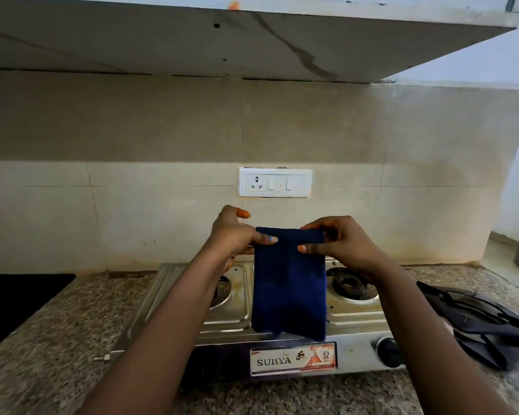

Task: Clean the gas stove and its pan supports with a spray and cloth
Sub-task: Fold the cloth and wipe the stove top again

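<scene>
Head view. Both hands hold 1 folded blue cloth (289, 283) up in front of the wall, above the stove (357, 322). The left hand (232, 235) pinches its upper left corner; the right hand (334, 239) pinches the upper right corner, thumb in front. The cloth hangs with its long axis vertical, its lower edge over the stove's middle, between the 2 burners. The pan supports (477, 319) lie stacked on the counter (57, 339) to the right of the stove, nearer the right hand. Probable step: folding the cloth before wiping; the stove top lies directly below both hands. No spray bottle is visible.
</scene>
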